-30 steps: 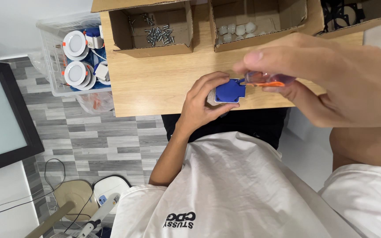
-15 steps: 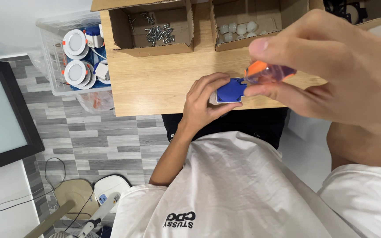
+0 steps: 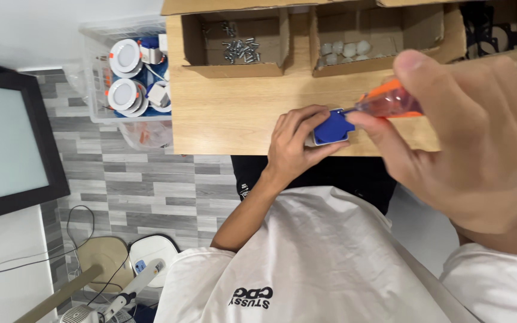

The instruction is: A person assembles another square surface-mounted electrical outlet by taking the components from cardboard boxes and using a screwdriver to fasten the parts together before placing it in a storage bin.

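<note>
- Here, a small blue plastic block [image 3: 332, 127] is clasped in the left hand [image 3: 297, 142] at the wooden tabletop [image 3: 234, 113] edge.
- A screwdriver with a clear orange handle [image 3: 388, 100] is held tight in the right hand [image 3: 468, 137], tip on the block.

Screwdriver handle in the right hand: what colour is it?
Orange and clear; the screwdriver handle shows best in the head view, in the right hand.
</note>
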